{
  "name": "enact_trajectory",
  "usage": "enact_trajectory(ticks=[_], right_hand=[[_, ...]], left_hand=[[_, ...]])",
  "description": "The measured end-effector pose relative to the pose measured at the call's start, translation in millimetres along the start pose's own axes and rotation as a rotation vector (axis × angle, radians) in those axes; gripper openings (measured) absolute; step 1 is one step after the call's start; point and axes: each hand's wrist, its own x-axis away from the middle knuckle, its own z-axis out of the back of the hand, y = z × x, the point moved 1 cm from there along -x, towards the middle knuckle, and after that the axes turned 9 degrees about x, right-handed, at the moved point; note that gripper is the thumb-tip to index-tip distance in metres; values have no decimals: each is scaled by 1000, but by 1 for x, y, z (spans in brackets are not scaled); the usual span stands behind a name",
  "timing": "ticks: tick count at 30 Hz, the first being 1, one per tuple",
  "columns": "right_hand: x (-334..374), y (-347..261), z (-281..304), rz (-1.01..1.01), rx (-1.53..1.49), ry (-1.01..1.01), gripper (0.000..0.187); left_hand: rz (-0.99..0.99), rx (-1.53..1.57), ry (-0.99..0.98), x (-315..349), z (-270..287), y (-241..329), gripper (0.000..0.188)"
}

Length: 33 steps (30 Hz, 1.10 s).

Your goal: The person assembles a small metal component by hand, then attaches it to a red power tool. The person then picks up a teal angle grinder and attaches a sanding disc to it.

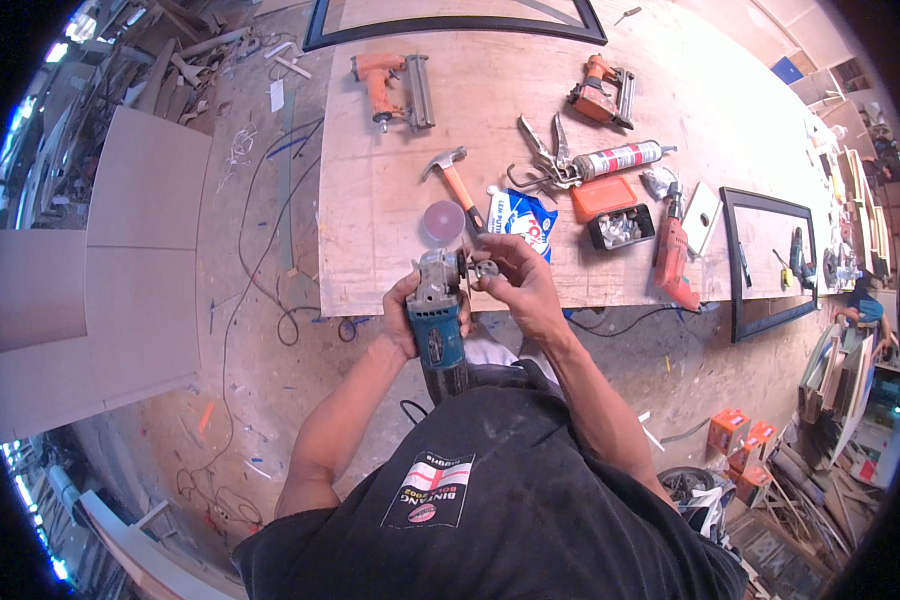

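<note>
My left hand (400,312) is closed around a teal angle grinder (436,345), whose grey metal head points away from me at the near table edge. At the side of that head, the fingers of my right hand (526,290) pinch a small metal piece (485,269) against the spindle; its exact kind is hard to make out. Just beyond the grinder lies a round translucent pinkish disc (444,220). A claw hammer (454,184) with an orange and black handle rests behind it, beside a blue and white packet (523,222).
Orange nail guns (378,85) (597,92), a caulking gun with a tube (618,160), a black box of small parts (620,229) and a red drill (674,255) lie on the wooden table (370,200). Black frames (735,260) rest there too. Cables (232,350) trail over the floor.
</note>
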Motion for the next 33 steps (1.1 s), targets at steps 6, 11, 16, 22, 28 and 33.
enact_trajectory(ticks=[6, 11, 16, 22, 28, 33], right_hand=[[-3, 28, 9, -280, -156, -8, 34], [0, -6, -12, -258, 299, -28, 53], [-2, 2, -15, -152, 353, 10, 60], [-9, 6, -7, -213, 413, 89, 55], [-35, 51, 81, -173, 1001, 272, 77], [-26, 83, 143, -231, 1416, 403, 79]], left_hand=[[16, 17, 14, 0, 4, -1, 77], [-9, 40, 73, 4, 16, 0, 70], [-25, 13, 93, 6, 17, 2, 69], [-58, -20, -12, 8, -1, 7, 82], [-164, -70, 54, 33, 31, 16, 89], [-298, -28, 41, 58, 52, 28, 85]])
